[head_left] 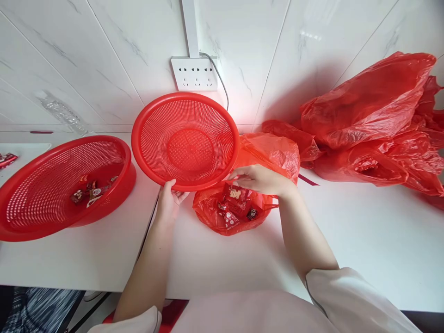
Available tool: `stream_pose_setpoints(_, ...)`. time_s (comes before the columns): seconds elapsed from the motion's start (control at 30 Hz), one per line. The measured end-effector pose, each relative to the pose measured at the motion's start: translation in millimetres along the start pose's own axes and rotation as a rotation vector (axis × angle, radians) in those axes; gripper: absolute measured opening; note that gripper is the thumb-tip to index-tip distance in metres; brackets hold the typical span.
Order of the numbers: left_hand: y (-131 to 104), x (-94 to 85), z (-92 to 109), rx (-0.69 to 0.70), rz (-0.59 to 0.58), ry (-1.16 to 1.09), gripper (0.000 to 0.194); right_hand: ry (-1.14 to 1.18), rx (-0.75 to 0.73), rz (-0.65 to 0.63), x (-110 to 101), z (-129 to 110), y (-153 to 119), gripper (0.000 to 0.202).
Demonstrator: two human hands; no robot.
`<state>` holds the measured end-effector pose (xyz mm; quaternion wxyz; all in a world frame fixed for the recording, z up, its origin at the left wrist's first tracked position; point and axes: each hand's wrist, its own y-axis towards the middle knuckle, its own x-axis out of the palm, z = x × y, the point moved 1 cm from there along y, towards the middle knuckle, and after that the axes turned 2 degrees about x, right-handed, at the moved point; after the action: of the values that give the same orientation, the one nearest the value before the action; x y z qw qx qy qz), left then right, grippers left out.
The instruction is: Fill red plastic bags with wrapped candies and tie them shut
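Note:
My left hand (169, 198) grips the near rim of a round red plastic colander (190, 181), thumb over the rim and fingers below. The colander is tilted with its inside facing me, and nothing lies in it. Close to its right edge is my right hand (258, 179), its fingers partly spread and holding nothing that I can see. Below that hand an open red plastic bag (208, 213) contains several small wrapped snacks (237, 203), mostly in red wrappers. Whether the right fingertips touch the rim or the bag is unclear.
At left, a second red colander (126, 194) has several wrapped snacks (93, 190) inside. Behind it, a clear plastic bottle (65, 113) lies by the wall. Large red plastic bags (364, 120) are piled at right on the white table (374, 249). A socket panel (194, 74) is on the wall.

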<state>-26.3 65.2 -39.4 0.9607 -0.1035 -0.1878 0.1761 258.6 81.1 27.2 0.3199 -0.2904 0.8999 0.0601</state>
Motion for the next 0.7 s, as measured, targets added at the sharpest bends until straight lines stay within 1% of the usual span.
stream_pose_setpoints(0.07, 1.7, -0.7, 0.8, -0.043, -0.038, 0.052, 0.029, -0.149, 0.164, 0.065, -4.5, 9.3, -2.2, 0.027)
stream_pose_setpoints(0.1, 3.0, -1.6, 0.9, -0.071, -0.062, 0.09, 0.031, -0.189, 0.224, 0.124, -6.2, 13.3, -2.5, 0.032)
stream_pose_setpoints(0.13, 4.5, -2.8, 0.7, -0.099, -0.082, 0.131, 0.034, -0.201, 0.255, 0.192, -7.3, 16.6, -2.1, 0.041)
stream_pose_setpoints(0.17, 6.2, -4.4, 0.5, -0.121, -0.09, 0.168, 0.038, -0.199, 0.255, 0.257, -7.6, 19.1, -1.1, 0.053)
stream_pose_setpoints(0.23, 9.5, -8.1, 0.1, -0.131, -0.082, 0.222, 0.044, -0.2, 0.194, 0.324, -5.1, 22.7, 3.7, 0.072)
stream_pose_setpoints(0.27, 10.7, -10.0, 0.3, -0.124, -0.08, 0.243, 0.046, -0.214, 0.151, 0.329, -2.2, 24.5, 7.5, 0.077)
stream_pose_setpoints(0.3, 11.6, -11.7, 0.8, -0.113, -0.084, 0.268, 0.047, -0.233, 0.111, 0.328, 1.7, 26.7, 12.2, 0.077)
stream_pose_setpoints(0.33, 11.8, -13.3, 1.9, -0.104, -0.088, 0.305, 0.049, -0.244, 0.072, 0.329, 6.2, 29.3, 17.7, 0.072)
stream_pose_setpoints(0.4, 10.3, -16.4, 6.1, -0.066, -0.067, 0.463, 0.051, -0.223, -0.003, 0.377, 16.3, 35.2, 30.0, 0.052)
stream_pose_setpoints(0.43, 8.3, -18.0, 9.8, -0.009, -0.027, 0.599, 0.051, -0.202, -0.035, 0.425, 21.2, 37.9, 36.0, 0.042)
stream_pose_setpoints(0.47, 5.5, -19.5, 14.8, 0.093, 0.039, 0.761, 0.051, -0.179, -0.059, 0.475, 25.7, 40.1, 41.3, 0.033)
stream_pose_setpoints(0.53, -3.0, -22.0, 27.9, 0.404, 0.225, 1.073, 0.046, -0.137, -0.076, 0.552, 32.7, 42.3, 48.6, 0.025)
stream_pose_setpoints(0.57, -8.3, -23.3, 35.0, 0.566, 0.333, 1.181, 0.042, -0.115, -0.074, 0.576, 34.8, 42.2, 50.3, 0.024)
stream_pose_setpoints(0.6, -13.5, -25.2, 41.9, 0.696, 0.444, 1.241, 0.04, -0.089, -0.069, 0.589, 35.9, 41.5, 50.7, 0.024)
stream_pose_setpoints(0.63, -18.1, -27.9, 48.2, 0.782, 0.545, 1.266, 0.041, -0.062, -0.061, 0.596, 35.8, 40.2, 50.1, 0.024)
stream_pose_setpoints(0.67, -21.3, -31.5, 53.7, 0.823, 0.629, 1.28, 0.047, -0.038, -0.05, 0.605, 34.9, 38.5, 48.7, 0.025)
stream_pose_setpoints(0.7, -22.7, -36.3, 58.3, 0.822, 0.697, 1.298, 0.055, -0.018, -0.039, 0.616, 33.3, 36.5, 46.6, 0.025)
